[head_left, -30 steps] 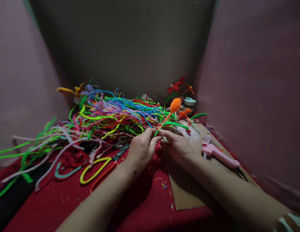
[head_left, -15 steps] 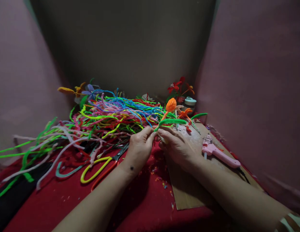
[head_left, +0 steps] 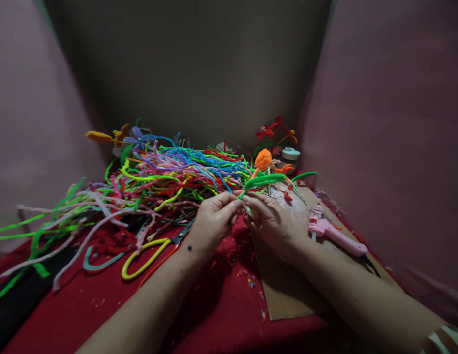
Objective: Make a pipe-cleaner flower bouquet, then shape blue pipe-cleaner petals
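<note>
At the centre of the frame, the left hand [head_left: 214,219] and the right hand [head_left: 272,221] both pinched the lower end of a green pipe cleaner [head_left: 263,180], their fingertips almost touching. Compared with half a second before, the hands were a little closer together, and the orange bud [head_left: 263,159] above them stood slightly more upright. The scissors [head_left: 155,250] and the pink glue gun [head_left: 334,232] had not moved.

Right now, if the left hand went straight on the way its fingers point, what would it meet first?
The left hand points up and right, so it would probably first meet the green pipe cleaner pinched between it and the right hand, then the orange bud. Depth is unclear.
</note>
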Motion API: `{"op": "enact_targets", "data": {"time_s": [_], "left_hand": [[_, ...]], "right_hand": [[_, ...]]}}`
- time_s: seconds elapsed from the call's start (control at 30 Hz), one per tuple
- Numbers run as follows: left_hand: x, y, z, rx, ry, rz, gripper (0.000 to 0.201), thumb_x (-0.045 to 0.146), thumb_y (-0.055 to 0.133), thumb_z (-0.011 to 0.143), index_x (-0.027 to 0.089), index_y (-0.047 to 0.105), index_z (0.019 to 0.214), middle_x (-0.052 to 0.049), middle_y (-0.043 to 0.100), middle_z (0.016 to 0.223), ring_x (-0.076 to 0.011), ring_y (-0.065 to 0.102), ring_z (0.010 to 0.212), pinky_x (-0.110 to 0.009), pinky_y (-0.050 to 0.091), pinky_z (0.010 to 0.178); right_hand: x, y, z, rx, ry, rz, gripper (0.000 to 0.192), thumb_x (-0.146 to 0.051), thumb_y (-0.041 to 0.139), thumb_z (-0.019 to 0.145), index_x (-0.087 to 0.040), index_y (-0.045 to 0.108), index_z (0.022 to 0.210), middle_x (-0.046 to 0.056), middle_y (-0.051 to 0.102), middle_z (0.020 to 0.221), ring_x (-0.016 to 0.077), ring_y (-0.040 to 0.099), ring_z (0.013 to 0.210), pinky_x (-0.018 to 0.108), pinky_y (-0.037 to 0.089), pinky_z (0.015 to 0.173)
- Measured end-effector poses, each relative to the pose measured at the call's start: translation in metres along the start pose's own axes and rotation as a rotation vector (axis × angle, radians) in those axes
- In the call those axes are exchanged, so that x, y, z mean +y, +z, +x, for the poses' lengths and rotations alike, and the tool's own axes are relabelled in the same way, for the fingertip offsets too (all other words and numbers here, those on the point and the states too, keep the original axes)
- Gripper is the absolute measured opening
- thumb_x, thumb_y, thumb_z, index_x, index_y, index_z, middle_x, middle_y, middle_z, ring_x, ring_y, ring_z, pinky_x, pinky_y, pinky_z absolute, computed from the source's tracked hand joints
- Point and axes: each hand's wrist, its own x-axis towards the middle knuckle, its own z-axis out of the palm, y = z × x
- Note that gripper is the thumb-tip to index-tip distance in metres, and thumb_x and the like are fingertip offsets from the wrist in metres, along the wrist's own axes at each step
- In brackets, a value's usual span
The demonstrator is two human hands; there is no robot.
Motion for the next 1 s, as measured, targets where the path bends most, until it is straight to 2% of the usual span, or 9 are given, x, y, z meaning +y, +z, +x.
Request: {"op": "enact_targets", "data": {"time_s": [0.13,0.4,0.53,0.77,0.9,1.0], "left_hand": [[-0.001,-0.003,0.001,-0.066,-0.044,-0.100,0.020,0.030,0.057,0.079,0.015,0.051,0.066,0.007,0.040,0.047,-0.0013,0.028,0.034,-0.016,0.019,0.035],[-0.003,-0.010,0.004,-0.215,-0.179,-0.297,0.016,0.027,0.055,0.082,0.015,0.053,0.072,0.008,0.040,0.046,0.0006,0.024,0.030,-0.013,0.019,0.033],[-0.005,-0.011,0.005,-0.236,-0.176,-0.286,0.015,0.028,0.055,0.082,0.015,0.054,0.075,0.008,0.042,0.045,-0.0001,0.027,0.030,-0.013,0.021,0.032],[-0.003,-0.009,0.004,-0.172,-0.045,-0.027,0.025,0.036,0.056,0.080,0.015,0.052,0.067,0.006,0.047,0.049,-0.0033,0.037,0.033,-0.016,0.029,0.035],[0.002,-0.007,0.003,0.001,0.071,0.107,0.020,0.034,0.059,0.077,0.014,0.059,0.074,0.003,0.055,0.062,-0.0067,0.049,0.051,-0.019,0.040,0.051],[0.004,-0.007,0.005,0.143,0.117,0.150,0.023,0.035,0.062,0.072,0.014,0.060,0.083,0.001,0.060,0.076,-0.0107,0.055,0.066,-0.022,0.044,0.063]], "right_hand": [[-0.001,0.001,0.001,-0.011,-0.062,-0.117,0.017,-0.034,0.056,0.076,-0.022,0.061,0.064,0.000,0.053,0.062,0.0129,0.043,0.059,0.026,0.036,0.055],[0.020,-0.001,0.007,-0.028,0.052,0.211,0.017,-0.037,0.063,0.074,-0.020,0.066,0.077,-0.001,0.059,0.068,0.0087,0.043,0.054,0.023,0.031,0.050],[0.020,0.000,0.007,-0.006,0.068,0.272,0.020,-0.038,0.067,0.070,-0.020,0.069,0.081,0.001,0.062,0.070,0.0091,0.045,0.055,0.023,0.030,0.050],[0.019,0.003,0.005,-0.025,0.064,0.303,0.023,-0.042,0.066,0.070,-0.020,0.067,0.080,0.001,0.061,0.066,0.0120,0.047,0.055,0.026,0.031,0.051],[0.024,0.000,0.007,0.021,0.085,0.298,0.025,-0.042,0.065,0.070,-0.022,0.065,0.084,0.001,0.061,0.066,0.0138,0.048,0.057,0.026,0.031,0.051],[0.027,-0.003,0.009,0.083,0.108,0.267,0.025,-0.043,0.065,0.069,-0.021,0.063,0.081,0.001,0.060,0.066,0.0118,0.042,0.052,0.025,0.025,0.048]]}}
